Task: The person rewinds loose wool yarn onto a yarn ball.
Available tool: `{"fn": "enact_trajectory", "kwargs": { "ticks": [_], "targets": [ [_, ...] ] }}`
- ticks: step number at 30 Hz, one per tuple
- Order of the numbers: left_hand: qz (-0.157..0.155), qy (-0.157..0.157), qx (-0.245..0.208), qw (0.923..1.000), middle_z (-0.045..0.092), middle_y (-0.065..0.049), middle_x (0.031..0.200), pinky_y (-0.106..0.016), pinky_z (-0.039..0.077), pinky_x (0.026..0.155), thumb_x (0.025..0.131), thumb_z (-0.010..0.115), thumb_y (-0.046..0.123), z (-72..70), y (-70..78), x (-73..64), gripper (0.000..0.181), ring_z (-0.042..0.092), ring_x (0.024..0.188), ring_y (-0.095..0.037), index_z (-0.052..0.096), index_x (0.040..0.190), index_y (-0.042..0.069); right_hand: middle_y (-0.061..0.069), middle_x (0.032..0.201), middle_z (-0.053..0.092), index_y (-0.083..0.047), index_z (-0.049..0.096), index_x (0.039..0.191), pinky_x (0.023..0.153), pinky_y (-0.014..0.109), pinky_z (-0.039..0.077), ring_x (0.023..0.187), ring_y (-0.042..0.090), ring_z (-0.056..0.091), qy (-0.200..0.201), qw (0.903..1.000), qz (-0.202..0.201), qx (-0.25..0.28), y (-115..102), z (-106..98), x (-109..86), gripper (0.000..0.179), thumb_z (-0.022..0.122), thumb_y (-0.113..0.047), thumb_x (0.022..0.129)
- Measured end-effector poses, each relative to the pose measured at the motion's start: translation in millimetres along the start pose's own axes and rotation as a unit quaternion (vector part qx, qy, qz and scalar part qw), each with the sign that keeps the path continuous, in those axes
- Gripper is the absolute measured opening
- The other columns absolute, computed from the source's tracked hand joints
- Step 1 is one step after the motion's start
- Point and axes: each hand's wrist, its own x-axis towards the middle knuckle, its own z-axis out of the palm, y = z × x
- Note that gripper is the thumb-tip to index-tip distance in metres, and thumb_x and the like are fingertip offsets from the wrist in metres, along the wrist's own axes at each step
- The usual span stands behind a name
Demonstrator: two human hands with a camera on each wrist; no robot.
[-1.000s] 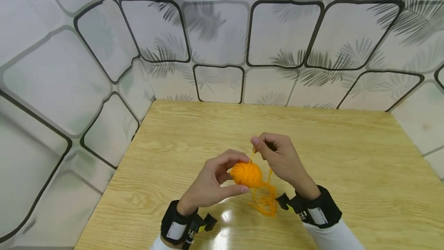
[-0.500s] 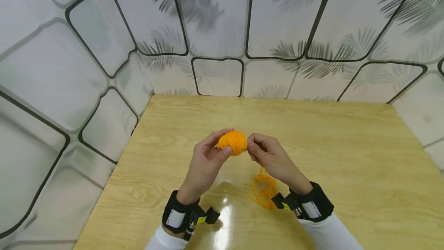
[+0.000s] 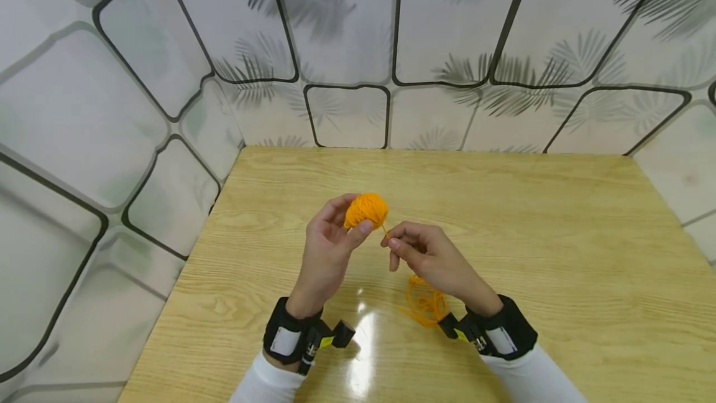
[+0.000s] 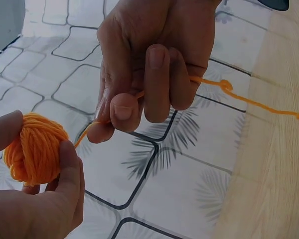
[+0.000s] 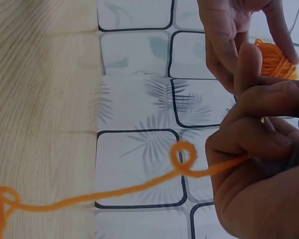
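A small ball of orange yarn (image 3: 367,211) is held up over the table by my left hand (image 3: 327,241), thumb on its near side and fingers behind. Just right of and below it, my right hand (image 3: 427,257) pinches the yarn strand between thumb and forefinger. In the left wrist view, a short length of strand (image 4: 82,137) runs from the ball (image 4: 37,149) to the right fingertips. The strand passes through the curled right fingers and out the far side, where it carries a small loop (image 5: 183,157).
A loose tangle of orange yarn (image 3: 426,303) lies on the wooden table (image 3: 559,254), below the right hand. Patterned wall panels (image 3: 347,30) stand behind the table and at its left. Each wrist wears a black strap (image 3: 509,328) with a small camera.
The left hand has raised the ball and moved it left and away, turning it. The right hand has gone from above the ball round to its right and now below it, still pinching the strand.
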Motion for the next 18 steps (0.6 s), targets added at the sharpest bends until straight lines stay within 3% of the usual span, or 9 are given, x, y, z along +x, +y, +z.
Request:
{"fn": "enact_trajectory", "kwargs": {
  "ticks": [5,10,13,18],
  "targets": [
    [0.031,0.016,0.041,0.9986,0.059,-0.013,0.122,-0.034,0.056,0.094,0.095,0.073,0.009,1.7,-3.0,3.1,0.046,0.062,0.108,-0.023,0.052,0.132,-0.008,0.002,0.051,0.050,-0.006,0.066,0.082,0.035,0.024,0.027,0.039,0.015,0.039,0.011,0.9999,0.006,0.002,2.9,2.6,-2.8,0.029,0.055,-0.016,0.107],
    [0.046,0.019,0.050,0.9975,0.053,-0.014,0.118,-0.045,0.059,0.088,0.096,0.063,-0.009,1.6,-5.1,4.4,0.040,0.066,0.104,-0.028,0.049,0.133,-0.010,-0.001,0.051,0.042,-0.008,0.058,0.070,0.035,0.023,0.026,0.040,0.010,0.035,0.018,0.9998,-0.004,-0.007,4.2,5.1,-5.5,0.039,0.053,-0.016,0.108],
    [0.052,0.022,0.063,0.9964,0.053,-0.015,0.120,-0.045,0.059,0.085,0.096,0.062,-0.012,0.8,-6.8,4.7,0.040,0.066,0.103,-0.028,0.050,0.134,-0.009,0.000,0.054,0.046,-0.007,0.062,0.077,0.037,0.023,0.027,0.043,0.009,0.035,0.012,0.9997,-0.006,-0.021,1.9,6.4,-8.6,0.034,0.051,-0.014,0.108],
    [0.067,0.022,0.100,0.9925,0.052,-0.018,0.128,-0.044,0.059,0.086,0.094,0.063,-0.012,-0.8,-10.1,4.3,0.039,0.061,0.109,-0.030,0.055,0.133,-0.009,0.002,0.069,0.056,-0.004,0.068,0.105,0.043,0.023,0.033,0.050,0.010,0.039,-0.008,0.9989,0.013,-0.045,-3.0,7.5,-15.3,0.020,0.049,-0.009,0.108]
  ]
}}
